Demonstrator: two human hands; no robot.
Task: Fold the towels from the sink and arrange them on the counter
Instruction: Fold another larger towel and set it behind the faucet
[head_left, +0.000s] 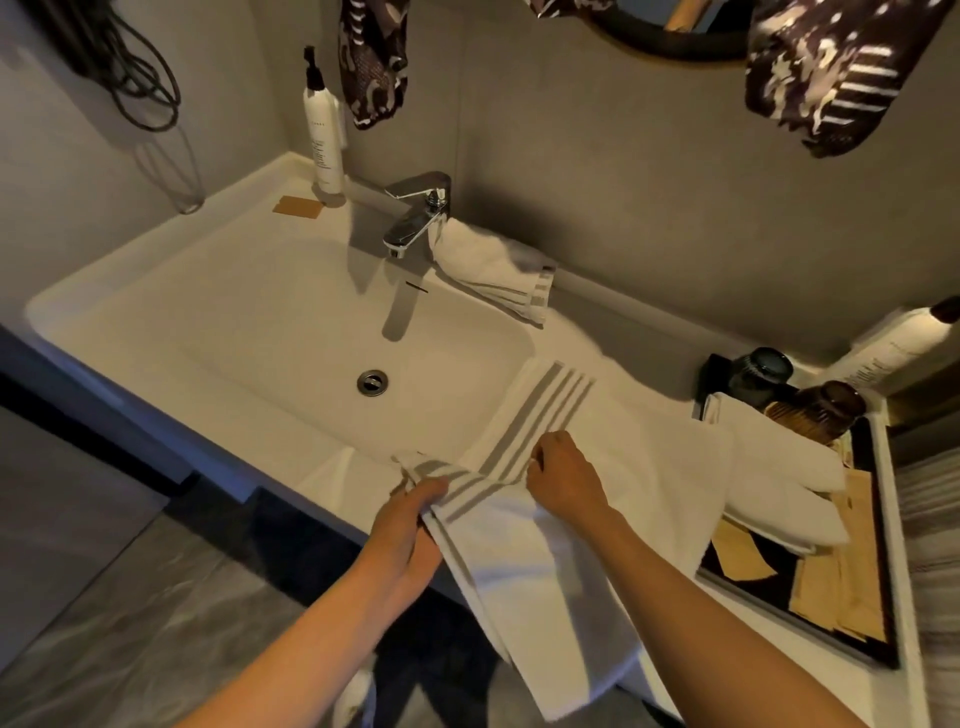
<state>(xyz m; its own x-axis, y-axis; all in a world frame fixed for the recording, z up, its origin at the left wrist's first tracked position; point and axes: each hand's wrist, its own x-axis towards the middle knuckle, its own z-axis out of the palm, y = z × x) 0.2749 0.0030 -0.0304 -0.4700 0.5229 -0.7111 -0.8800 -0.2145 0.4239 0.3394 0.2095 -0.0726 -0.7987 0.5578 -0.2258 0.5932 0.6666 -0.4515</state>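
Note:
A white towel with grey stripes (639, 467) lies spread on the counter right of the sink basin (270, 332), its near part hanging over the front edge. My left hand (410, 519) grips the towel's striped end at the counter's front edge. My right hand (563, 470) pinches the striped band just right of it. A folded striped towel (493, 270) rests behind the basin beside the faucet (415, 218). Another white towel (779, 473) lies partly on the black tray (862, 654) at the right.
A white pump bottle (324, 130) and a tan card (297, 207) stand at the back left of the counter. The tray holds dark jars (763, 374), a brush and tan paper packets. A second bottle (893, 348) lies at far right. Patterned cloths hang above.

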